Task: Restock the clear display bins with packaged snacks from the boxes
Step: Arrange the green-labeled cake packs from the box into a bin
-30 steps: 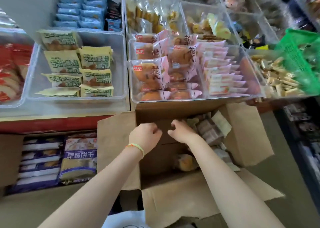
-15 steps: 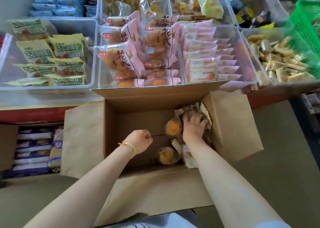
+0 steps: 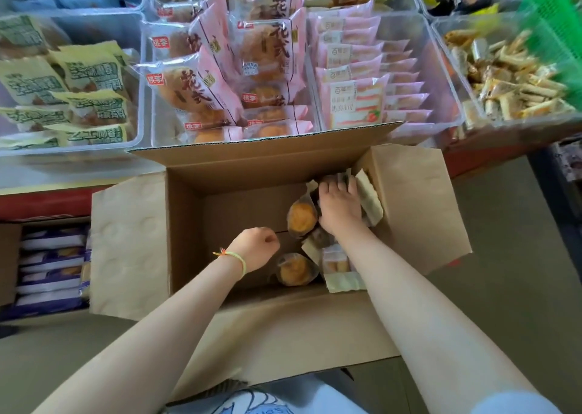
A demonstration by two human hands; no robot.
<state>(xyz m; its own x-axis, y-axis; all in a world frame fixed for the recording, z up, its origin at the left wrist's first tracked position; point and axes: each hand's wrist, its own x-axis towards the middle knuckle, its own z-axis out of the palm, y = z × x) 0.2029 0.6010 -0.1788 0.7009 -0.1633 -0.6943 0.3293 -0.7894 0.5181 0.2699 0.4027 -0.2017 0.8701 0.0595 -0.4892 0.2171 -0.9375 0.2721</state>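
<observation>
1. Head view, far left: a low box [image 3: 9, 262] of purple-and-white packets [image 3: 52, 275] sits on the floor, below the shelf edge.
2. Left clear bin [image 3: 138, 108]: yellow-green snack packs [image 3: 91, 70], loosely stacked.
3. Middle clear bin [image 3: 148, 76]: pink bread packets [image 3: 195, 89] standing on edge; to their right a row of pink cake-slice packs [image 3: 356, 98].
4. Open cardboard box [image 3: 129, 243] in front of the bins, flaps spread. Its left half shows bare bottom; the remaining packaged snacks [image 3: 296, 270] are bunched along its right side.
5. Left hand [image 3: 256, 249], yellow cord at the wrist, hangs over the box middle; fingers curled into a loose fist, nothing seen in it.
6. Right hand [image 3: 340, 208] is pressed down on the pile in the box's far right corner, fingers apart and dug among the wrappers; whether they grip a packet cannot be told.
7. Right clear bin [image 3: 441, 45]: small tan-wrapped bars [image 3: 516, 82]. A green basket [image 3: 554, 19] overlaps its far corner.
</observation>
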